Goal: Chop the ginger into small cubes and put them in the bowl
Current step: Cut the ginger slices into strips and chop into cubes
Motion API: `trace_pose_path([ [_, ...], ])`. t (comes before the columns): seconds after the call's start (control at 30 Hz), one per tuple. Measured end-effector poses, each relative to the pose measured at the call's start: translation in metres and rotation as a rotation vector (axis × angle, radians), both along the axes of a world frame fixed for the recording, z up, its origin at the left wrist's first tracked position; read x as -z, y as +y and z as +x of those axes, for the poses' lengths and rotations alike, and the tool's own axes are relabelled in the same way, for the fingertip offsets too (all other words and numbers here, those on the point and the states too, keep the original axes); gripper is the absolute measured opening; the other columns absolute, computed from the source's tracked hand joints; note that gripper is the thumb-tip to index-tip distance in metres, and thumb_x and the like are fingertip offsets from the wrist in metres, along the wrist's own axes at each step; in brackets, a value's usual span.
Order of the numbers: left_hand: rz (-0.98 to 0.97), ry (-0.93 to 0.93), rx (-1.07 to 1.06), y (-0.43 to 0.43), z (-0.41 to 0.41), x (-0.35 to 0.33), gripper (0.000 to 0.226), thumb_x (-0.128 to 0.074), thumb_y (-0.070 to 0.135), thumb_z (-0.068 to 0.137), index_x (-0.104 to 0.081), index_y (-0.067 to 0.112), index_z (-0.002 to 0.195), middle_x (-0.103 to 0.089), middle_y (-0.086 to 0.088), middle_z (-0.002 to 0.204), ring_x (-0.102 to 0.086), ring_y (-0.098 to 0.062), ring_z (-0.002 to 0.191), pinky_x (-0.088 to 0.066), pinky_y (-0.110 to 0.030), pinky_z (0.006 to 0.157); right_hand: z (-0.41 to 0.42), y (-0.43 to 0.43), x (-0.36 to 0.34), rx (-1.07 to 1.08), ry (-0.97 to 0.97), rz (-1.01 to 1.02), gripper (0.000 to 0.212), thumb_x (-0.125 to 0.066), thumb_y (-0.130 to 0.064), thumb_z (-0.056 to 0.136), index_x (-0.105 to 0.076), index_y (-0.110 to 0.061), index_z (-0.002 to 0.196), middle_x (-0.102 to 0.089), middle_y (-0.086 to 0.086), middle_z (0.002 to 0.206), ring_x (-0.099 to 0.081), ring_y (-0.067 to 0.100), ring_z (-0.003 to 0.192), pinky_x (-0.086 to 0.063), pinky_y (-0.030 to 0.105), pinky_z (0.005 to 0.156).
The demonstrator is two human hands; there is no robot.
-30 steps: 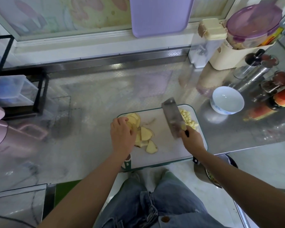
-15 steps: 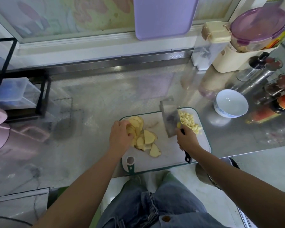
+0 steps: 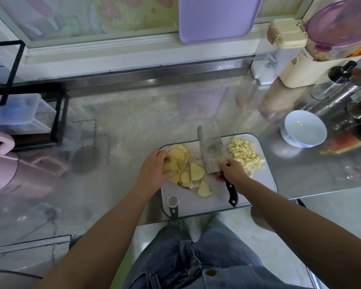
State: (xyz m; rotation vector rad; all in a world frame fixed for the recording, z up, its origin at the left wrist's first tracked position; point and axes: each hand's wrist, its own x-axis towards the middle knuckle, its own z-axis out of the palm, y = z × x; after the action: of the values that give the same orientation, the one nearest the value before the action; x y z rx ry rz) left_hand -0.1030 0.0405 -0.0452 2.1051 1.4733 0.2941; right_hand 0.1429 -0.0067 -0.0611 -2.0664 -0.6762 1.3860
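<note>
A white cutting board [image 3: 256, 190] with a green rim lies at the counter's front edge. Pale yellow ginger slices [image 3: 193, 174] are spread over its left half. My left hand [image 3: 154, 165] pinches a few of these slices at the board's left edge. A heap of small ginger cubes [image 3: 245, 154] sits on the board's far right. My right hand [image 3: 231, 171] grips the black handle of a cleaver [image 3: 211, 153], whose blade stands between the slices and the cubes. A white bowl [image 3: 303, 128] with nothing in it stands on the counter to the right of the board.
Bottles, jars and containers [image 3: 342, 94] crowd the back right. A pink kettle [image 3: 0, 163] and a black rack [image 3: 25, 113] with clear boxes stand at the left. A purple tray [image 3: 217, 17] leans on the window. My legs in jeans [image 3: 196, 257] are below the counter edge.
The cleaver's blade has swung left, off the cube heap, and now stands by the slices. My left hand has stayed on the slices at the board's left edge.
</note>
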Motion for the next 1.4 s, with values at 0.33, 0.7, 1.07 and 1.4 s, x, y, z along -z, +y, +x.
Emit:
trace_pose_path([
  [0.33,-0.431,-0.445,-0.265,0.012,-0.008,-0.006,0.024,-0.077,0.014,0.08,-0.068,0.01,0.101,-0.068,-0.002,0.091,-0.062,-0.014,0.081,-0.053,-0.023,0.073,0.003,-0.002,-0.001,0.013,0.052,0.002,0.017,-0.05,-0.013,0.099,-0.054,0.003,0.103,-0.059,0.014,0.071,-0.058,0.023,0.06,-0.051,0.033,0.063],
  [0.7,-0.65,-0.685,-0.59,-0.01,0.086,-0.006,0.029,-0.062,0.022,0.093,-0.06,0.004,0.115,-0.064,-0.01,0.107,-0.062,-0.024,0.094,-0.056,-0.039,0.085,0.023,-0.035,-0.026,-0.007,-0.076,0.189,0.019,-0.054,-0.012,0.093,-0.045,-0.016,0.077,-0.05,0.004,0.061,-0.047,0.016,0.052,-0.043,0.026,0.054],
  [1.07,-0.579,-0.394,-0.607,-0.025,0.148,0.008,0.032,-0.049,0.017,0.097,-0.054,0.007,0.127,-0.06,-0.014,0.119,-0.058,-0.026,0.101,-0.049,-0.032,0.088,0.058,-0.057,-0.04,-0.295,-0.452,0.119,0.005,-0.052,-0.017,0.095,-0.051,-0.012,0.092,-0.057,0.009,0.08,-0.056,0.03,0.074,-0.046,0.035,0.066],
  [1.4,-0.337,-0.181,-0.432,-0.024,0.138,0.003,0.033,-0.069,0.018,0.085,-0.058,0.009,0.114,-0.065,-0.006,0.108,-0.061,-0.023,0.097,-0.049,-0.038,0.085,0.065,-0.053,-0.031,-0.368,-0.463,0.136,0.01,-0.051,-0.019,0.097,-0.049,-0.015,0.088,-0.053,0.006,0.078,-0.047,0.021,0.069,-0.035,0.026,0.057],
])
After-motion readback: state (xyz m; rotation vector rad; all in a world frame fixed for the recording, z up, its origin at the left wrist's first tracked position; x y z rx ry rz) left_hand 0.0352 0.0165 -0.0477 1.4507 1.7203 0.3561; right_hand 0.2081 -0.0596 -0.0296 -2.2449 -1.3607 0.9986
